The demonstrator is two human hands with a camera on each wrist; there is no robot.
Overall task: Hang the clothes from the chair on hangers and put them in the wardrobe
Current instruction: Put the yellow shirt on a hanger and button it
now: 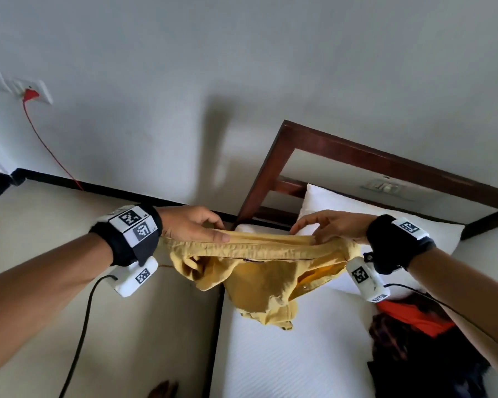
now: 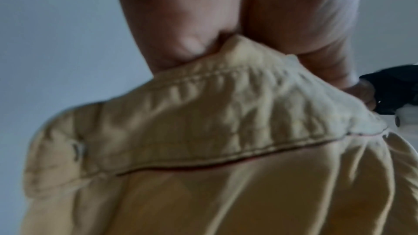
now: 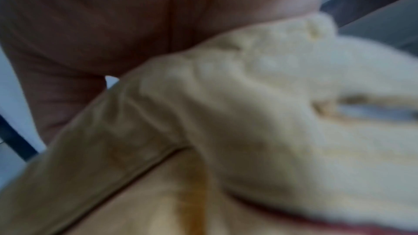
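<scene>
Currently a yellow shirt is being held up over the near left part of the bed, stretched by its top band between both hands. The left hand is pinching the band's left end, thumb over cloth and fingers curled behind; the right hand is pinching the right end in like manner, though the right wrist view is too blurred for finger detail. The body of the shirt is hanging bunched below the band.

Judgement: the garment is being opened out ahead of hanging. The band is best being kept taut and level while the collar and shoulders are being found, so that a hanger can be fed in cleanly.

No hanger or wardrobe is being shown. A pile of dark and orange clothes is lying on the bed at near right, and white pillows are resting against the wooden headboard beyond. A cable from the left wrist is trailing down at near left and could be snagging the cloth.
</scene>
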